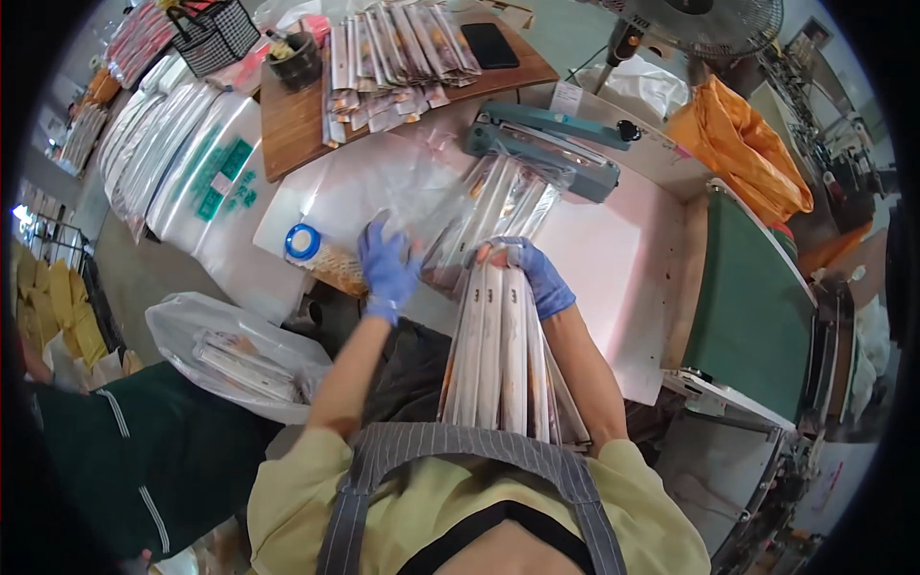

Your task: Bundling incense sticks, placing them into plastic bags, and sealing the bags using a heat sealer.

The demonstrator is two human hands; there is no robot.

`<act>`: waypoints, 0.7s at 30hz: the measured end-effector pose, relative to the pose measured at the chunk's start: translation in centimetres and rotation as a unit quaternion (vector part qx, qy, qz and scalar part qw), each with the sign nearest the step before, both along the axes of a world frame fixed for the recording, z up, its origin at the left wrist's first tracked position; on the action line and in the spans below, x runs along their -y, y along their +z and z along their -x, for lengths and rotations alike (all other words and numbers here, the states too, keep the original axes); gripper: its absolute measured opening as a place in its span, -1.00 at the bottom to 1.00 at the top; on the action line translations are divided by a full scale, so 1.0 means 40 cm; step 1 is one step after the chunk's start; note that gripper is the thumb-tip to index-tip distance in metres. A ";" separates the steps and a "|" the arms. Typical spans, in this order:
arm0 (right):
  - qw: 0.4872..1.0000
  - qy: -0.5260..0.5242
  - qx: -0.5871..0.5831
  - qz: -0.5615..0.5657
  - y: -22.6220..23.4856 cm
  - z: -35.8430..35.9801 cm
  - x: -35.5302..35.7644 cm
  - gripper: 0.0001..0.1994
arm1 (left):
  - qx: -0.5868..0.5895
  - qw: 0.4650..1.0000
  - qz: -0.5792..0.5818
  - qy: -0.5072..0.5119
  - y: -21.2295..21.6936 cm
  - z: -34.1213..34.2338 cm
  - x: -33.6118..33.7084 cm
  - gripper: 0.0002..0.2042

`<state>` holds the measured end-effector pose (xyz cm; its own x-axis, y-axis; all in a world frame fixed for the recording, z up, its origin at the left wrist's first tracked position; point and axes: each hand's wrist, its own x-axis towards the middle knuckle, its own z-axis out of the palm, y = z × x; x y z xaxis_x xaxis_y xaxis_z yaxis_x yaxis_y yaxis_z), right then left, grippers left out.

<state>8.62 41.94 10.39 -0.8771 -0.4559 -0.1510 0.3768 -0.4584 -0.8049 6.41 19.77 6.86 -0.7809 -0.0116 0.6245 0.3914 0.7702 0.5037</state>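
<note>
Both my hands wear blue gloves. My right hand [539, 278] grips the upper end of a bundle of long, flat, pale packets [491, 345], which runs down against my apron. Just beyond it, more long packets [498, 206] lie in clear plastic on the white work surface [599, 259]. My left hand [389, 270] is to the left of the bundle, fingers apart, by a clear plastic bag [407, 187]; some fingertips are indistinct. Beside that hand a jar with a blue lid [303, 241] lies tipped over. A teal bar sealer [551, 144] stands behind the packets.
A wooden board [287, 144] at the back bears stacked packets [398, 53], a dark cup [294, 62] and a black phone [490, 45]. Plastic-wrapped bundles [206, 158] and an open bag of packets [240, 359] are left. A green belt conveyor [743, 307] stands right, a fan [704, 24] beyond.
</note>
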 end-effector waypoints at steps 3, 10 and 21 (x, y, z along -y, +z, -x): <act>0.999 0.030 -0.035 -0.012 -0.034 0.042 0.070 -0.71 | 0.048 0.994 0.071 -0.069 -0.015 0.089 0.073 -0.65; 0.996 -0.002 -0.075 -0.038 -0.100 0.084 0.193 -0.68 | 0.005 0.950 0.219 -0.221 0.060 -0.125 0.082 -0.70; 0.967 -0.244 -0.014 -0.073 -0.172 -0.224 -0.014 -0.25 | 0.351 0.731 -0.581 -0.063 -0.125 -0.133 -0.203 -0.65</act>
